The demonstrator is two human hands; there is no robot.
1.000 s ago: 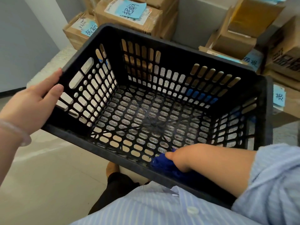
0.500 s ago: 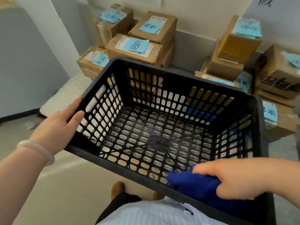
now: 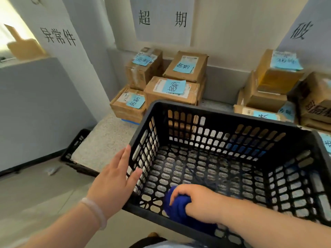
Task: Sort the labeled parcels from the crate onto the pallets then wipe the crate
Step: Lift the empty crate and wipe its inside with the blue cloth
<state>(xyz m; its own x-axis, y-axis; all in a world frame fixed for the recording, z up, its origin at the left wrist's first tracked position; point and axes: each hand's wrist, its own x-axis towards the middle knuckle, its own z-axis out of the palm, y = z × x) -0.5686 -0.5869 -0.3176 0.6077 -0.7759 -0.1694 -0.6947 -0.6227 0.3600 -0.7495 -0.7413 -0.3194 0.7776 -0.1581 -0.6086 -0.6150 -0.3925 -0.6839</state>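
An empty black slotted crate (image 3: 223, 113) fills the lower right of the head view. My left hand (image 3: 114, 178) lies flat with straight fingers against the crate's left wall, thumb over the rim. Inside, at the near wall, my right hand (image 3: 195, 201) grips a bunched dark blue cloth (image 3: 176, 203) and presses it to the crate's bottom. Cardboard parcels with blue notes are stacked against the far wall: one group (image 3: 172, 88) behind the crate, another group (image 3: 272, 86) at the right.
Paper signs with large characters hang on the wall (image 3: 161, 18) above the stacks. The parcels stand on a speckled low platform (image 3: 107, 144). A second black crate (image 3: 75, 145) leans at the platform's left edge. Grey floor lies at the lower left.
The view has tilted up, so the crate sits lower in the frame. My right hand with the cloth has slid left along the crate's near wall. My left hand stays on the left wall.
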